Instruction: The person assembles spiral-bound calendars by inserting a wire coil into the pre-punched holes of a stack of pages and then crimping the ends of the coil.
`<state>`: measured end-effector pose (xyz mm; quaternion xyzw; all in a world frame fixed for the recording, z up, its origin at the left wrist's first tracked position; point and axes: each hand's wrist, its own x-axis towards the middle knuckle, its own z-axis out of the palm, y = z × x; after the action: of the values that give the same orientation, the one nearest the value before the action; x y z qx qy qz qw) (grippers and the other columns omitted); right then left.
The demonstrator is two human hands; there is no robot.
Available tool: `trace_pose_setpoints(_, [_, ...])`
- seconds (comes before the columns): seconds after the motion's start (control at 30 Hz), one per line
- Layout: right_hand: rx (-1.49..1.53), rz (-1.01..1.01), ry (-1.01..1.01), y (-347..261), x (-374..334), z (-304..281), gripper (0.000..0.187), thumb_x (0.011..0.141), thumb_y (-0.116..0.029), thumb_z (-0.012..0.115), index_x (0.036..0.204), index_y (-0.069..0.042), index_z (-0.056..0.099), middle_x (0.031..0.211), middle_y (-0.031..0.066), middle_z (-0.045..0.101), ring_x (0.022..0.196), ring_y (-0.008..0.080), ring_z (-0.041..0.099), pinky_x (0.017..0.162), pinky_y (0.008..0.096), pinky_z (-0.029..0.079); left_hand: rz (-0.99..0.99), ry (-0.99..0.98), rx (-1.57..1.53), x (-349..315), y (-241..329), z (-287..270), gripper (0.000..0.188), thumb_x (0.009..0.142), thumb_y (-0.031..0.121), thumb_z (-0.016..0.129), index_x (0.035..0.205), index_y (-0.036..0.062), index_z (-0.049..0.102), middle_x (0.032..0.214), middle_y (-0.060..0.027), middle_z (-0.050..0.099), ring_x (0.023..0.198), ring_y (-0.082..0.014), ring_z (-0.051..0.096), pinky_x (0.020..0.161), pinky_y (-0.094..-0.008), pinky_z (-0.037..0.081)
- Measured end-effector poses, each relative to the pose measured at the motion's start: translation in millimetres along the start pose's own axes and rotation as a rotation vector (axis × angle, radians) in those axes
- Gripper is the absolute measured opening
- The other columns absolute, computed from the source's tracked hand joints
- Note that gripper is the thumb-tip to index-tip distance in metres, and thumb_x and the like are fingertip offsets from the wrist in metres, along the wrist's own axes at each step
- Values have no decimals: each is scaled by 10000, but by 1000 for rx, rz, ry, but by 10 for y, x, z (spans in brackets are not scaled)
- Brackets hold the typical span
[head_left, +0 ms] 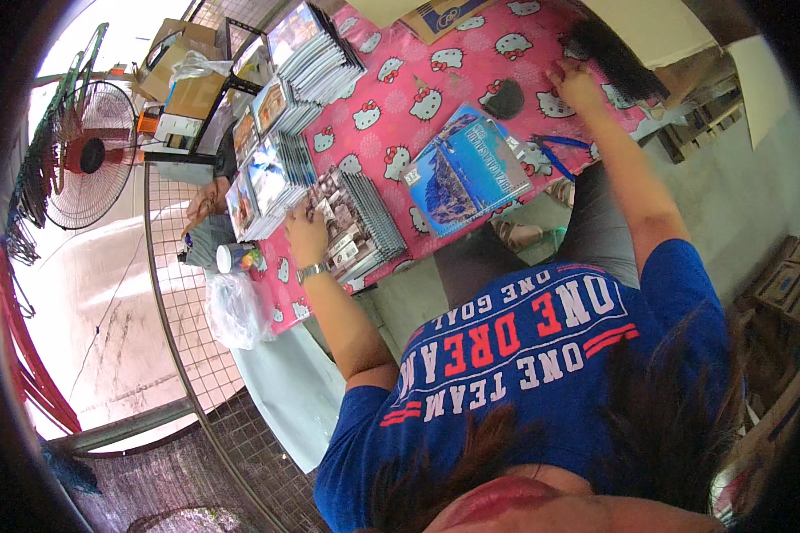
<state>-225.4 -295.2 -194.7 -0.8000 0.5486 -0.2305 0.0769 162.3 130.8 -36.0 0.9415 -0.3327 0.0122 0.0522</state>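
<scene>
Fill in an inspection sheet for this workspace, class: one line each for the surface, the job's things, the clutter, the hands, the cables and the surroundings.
Surface: table under a pink cartoon-cat cloth.
Job's things: stacks of printed booklets in a row; one grey stack by the left hand; a blue booklet lying flat at the centre.
Clutter: black comb bindings, blue-handled pliers, small tub, clear plastic bag.
Hands: left hand rests on the grey stack; right hand touches the cloth near the bindings.
Cables: nothing seen.
Surroundings: standing fan, cardboard boxes, wire mesh panel.
</scene>
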Motion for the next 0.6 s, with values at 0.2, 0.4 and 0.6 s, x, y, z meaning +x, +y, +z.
trace_pose_setpoints(0.2, [-348,-191,-20,739,448,351,338,860,-219,528,1122,-10,575,1098,247,636,970,392,652,846,432,540,24,15,-255,-224,-178,294,579,928,453,566,1447,235,431,1494,-311,290,1392,-470,262,1117,-494,291])
trace_pose_setpoints(0.4, [105,-229,-39,595,632,147,377,887,-205,520,1219,-34,565,998,180,646,865,304,653,779,393,536,-46,8,-254,-280,-427,282,575,951,428,545,1463,206,408,1498,-335,262,1398,-477,249,1126,-473,277])
trace_pose_setpoints(0.6, [685,85,-201,-93,157,-677,408,920,-303,551,1268,-89,567,886,94,639,803,174,613,725,300,500,-16,1,-324,-355,-596,207,565,961,401,531,1455,154,412,1480,-341,288,1386,-485,257,1126,-484,273])
